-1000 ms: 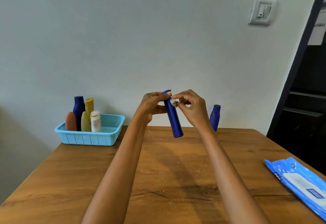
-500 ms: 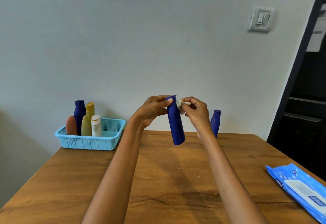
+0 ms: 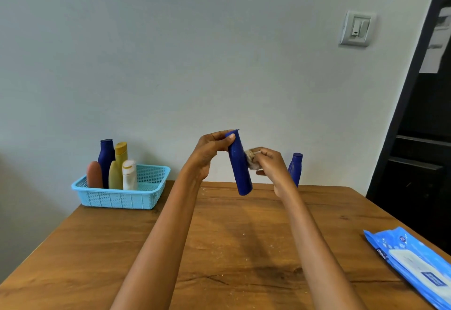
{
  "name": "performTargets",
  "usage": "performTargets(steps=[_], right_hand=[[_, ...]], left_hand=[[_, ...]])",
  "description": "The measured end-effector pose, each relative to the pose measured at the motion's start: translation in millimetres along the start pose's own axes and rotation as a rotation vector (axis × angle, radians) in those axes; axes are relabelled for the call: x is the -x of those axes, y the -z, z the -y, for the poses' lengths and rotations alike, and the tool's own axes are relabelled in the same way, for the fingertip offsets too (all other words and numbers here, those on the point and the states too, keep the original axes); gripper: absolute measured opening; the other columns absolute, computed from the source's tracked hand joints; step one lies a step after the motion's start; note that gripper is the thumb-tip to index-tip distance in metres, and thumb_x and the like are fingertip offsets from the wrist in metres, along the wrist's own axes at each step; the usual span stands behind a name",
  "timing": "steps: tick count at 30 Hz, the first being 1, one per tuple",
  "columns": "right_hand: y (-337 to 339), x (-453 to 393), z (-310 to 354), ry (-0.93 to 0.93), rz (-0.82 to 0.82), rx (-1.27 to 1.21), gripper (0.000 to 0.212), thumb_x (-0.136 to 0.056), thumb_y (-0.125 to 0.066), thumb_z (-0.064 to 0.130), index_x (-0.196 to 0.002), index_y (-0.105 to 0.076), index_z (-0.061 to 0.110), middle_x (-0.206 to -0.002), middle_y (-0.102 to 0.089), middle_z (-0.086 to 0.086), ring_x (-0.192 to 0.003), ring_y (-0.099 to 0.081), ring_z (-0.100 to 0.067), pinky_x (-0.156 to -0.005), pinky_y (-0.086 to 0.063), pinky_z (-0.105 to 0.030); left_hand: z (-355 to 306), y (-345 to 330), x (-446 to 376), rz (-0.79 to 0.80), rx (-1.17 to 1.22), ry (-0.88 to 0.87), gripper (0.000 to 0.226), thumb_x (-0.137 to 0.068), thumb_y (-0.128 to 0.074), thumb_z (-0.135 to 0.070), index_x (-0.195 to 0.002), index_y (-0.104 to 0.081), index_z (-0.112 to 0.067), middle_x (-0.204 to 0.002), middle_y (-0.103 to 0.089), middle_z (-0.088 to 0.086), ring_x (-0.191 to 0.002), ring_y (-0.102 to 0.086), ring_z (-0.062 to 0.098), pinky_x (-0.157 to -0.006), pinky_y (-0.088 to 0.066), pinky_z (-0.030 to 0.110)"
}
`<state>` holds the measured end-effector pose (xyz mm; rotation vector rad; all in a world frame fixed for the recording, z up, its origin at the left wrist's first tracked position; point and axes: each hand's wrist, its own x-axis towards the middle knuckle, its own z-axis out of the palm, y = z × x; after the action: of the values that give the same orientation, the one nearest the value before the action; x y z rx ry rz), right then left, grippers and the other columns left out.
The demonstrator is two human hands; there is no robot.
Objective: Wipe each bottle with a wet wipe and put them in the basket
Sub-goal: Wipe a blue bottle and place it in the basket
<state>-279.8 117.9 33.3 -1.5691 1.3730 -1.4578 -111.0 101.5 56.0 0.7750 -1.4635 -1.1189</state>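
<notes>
Left hand (image 3: 207, 150): fingers grip tilted blue bottle (image 3: 239, 163) near its top. Right hand (image 3: 269, 163): fingers pinch wipe (image 3: 251, 159) against bottle's side, above tabletop (image 3: 231, 236).

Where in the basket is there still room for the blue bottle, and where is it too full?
The right half of the basket is bare. Its left half is crowded with five upright bottles. The table is also bare between the basket and the wipes pack. The left hand holds the blue bottle; the right hand presses a wipe against it.
</notes>
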Motion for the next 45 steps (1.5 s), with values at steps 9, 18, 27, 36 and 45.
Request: performTargets(steps=[9, 18, 27, 36, 45], right_hand=[[-13.9, 1.7, -18.2, -0.218, 0.098, 0.102, 0.02, -0.096, -0.045, 0.017, -0.099, -0.064, 0.01, -0.083, -0.065, -0.005, -0.064, -0.058, -0.014, -0.06, -0.053, -0.027], [-4.1, 1.5, -14.0, -0.306, 0.125, -0.032, 0.008, -0.091, -0.049, 0.005, -0.092, -0.055, 0.01, -0.088, -0.071, -0.014, -0.067, -0.065, -0.017, -0.059, -0.054, -0.026], [-9.7, 2.7, 2.0, -0.096, -0.026, 0.118, 0.014, -0.09, -0.05, 0.026, -0.087, -0.061, 0.019, -0.068, -0.067, 0.005, -0.062, -0.059, -0.011, -0.059, -0.046, -0.029], [-5.3, 0.0, -22.2, -0.179, 0.052, 0.215, 0.013, -0.088, -0.053, 0.029, -0.079, -0.061, 0.025, -0.065, -0.065, 0.008, -0.063, -0.058, -0.012, -0.059, -0.045, -0.027], [-9.0, -5.0, -37.7, -0.244, 0.09, 0.146, 0.008, -0.092, -0.054, 0.021, -0.093, -0.061, 0.016, -0.085, -0.066, -0.005, -0.075, -0.061, -0.018, -0.067, -0.051, -0.033]], left_hand=[[6.6, 1.6, -6.9, -0.316, 0.175, -0.048, 0.022, -0.087, -0.065, -0.024, -0.107, -0.065, -0.014, -0.088, -0.067, -0.003, -0.078, -0.061, 0.007, -0.059, -0.044, 0.007], [12.9, -19.2, -10.2, -0.571, 0.2, -0.081, 0.031, -0.086, -0.067, -0.018, -0.116, -0.064, -0.011, -0.108, -0.068, 0.004, -0.104, -0.059, 0.019, -0.096, -0.045, 0.032], [21.2, -34.9, -9.1, -0.611, -0.023, -0.083, 0.02, -0.081, -0.072, -0.028, -0.098, -0.062, -0.029, -0.094, -0.064, -0.011, -0.104, -0.058, 0.017, -0.105, -0.038, 0.047], [47.8, -26.2, -11.3, -0.332, -0.566, 0.041, 0.036, -0.077, -0.072, -0.041, -0.099, -0.051, -0.022, -0.098, -0.063, -0.004, -0.094, -0.061, 0.02, -0.088, -0.05, 0.042], [67.1, -20.1, -15.5, -0.231, -0.949, 0.073, 0.043, -0.078, -0.068, -0.05, -0.097, -0.041, -0.022, -0.099, -0.062, -0.001, -0.086, -0.054, 0.016, -0.084, -0.043, 0.036]])
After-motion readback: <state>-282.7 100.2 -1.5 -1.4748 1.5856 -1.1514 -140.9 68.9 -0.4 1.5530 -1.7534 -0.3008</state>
